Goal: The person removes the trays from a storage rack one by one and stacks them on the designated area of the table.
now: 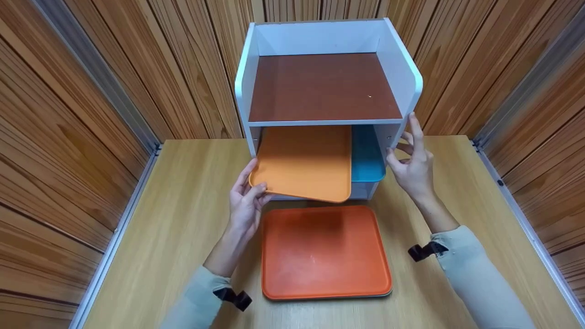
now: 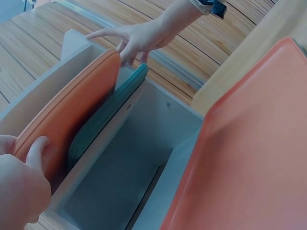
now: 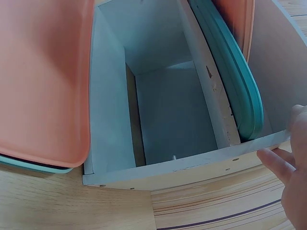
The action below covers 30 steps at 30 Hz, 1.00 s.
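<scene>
The left hand (image 1: 247, 202) has its grip clamped on the light-orange tray (image 1: 304, 164), which sits partway inside the white cabinet (image 1: 324, 87) above a blue tray (image 1: 368, 157); the right hand (image 1: 415, 168), grip apart, touches the cabinet's right side.

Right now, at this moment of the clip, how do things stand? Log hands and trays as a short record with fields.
Left hand: pinches the orange tray near its front left corner
Right hand: at the right side of the shelf unit, holding no tray
Orange tray: partly inside the unit, front edge sticking out, above the blue tray
Red-orange tray: on a stack before the unit
</scene>
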Motion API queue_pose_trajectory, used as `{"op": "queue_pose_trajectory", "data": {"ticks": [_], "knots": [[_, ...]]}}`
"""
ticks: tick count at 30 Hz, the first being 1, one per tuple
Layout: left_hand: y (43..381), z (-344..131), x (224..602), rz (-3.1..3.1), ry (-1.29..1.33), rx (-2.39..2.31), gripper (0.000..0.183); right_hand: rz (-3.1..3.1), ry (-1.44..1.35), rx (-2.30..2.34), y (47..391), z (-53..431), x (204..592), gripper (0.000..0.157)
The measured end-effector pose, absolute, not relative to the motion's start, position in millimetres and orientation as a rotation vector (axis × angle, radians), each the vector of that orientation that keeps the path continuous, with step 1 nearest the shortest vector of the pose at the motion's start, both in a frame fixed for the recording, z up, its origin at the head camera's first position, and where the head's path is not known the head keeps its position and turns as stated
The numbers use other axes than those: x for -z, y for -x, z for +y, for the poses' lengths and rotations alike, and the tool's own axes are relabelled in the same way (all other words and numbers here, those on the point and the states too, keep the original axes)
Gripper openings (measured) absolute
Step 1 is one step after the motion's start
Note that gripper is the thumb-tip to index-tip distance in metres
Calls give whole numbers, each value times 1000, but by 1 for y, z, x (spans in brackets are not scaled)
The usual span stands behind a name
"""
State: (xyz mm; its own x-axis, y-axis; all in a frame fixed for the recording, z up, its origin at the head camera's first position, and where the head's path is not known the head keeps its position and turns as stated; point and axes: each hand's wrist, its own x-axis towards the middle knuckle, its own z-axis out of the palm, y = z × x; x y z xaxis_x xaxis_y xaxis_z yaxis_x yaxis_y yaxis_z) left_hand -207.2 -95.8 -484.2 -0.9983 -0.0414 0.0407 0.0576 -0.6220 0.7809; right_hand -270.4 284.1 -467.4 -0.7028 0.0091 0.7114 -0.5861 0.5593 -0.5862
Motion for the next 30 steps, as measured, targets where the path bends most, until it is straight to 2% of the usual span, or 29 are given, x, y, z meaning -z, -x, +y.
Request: {"op": "queue_pose_trajectory", "data": {"ticks": [8,30], "knots": [[197,-106,489,-1347,54,2813,71,-2130,-466,-1121,271,285,468,82],[188,-141,501,-1273,412,2926,58,-2121,-460,-1125,273,286,469,82]]}}
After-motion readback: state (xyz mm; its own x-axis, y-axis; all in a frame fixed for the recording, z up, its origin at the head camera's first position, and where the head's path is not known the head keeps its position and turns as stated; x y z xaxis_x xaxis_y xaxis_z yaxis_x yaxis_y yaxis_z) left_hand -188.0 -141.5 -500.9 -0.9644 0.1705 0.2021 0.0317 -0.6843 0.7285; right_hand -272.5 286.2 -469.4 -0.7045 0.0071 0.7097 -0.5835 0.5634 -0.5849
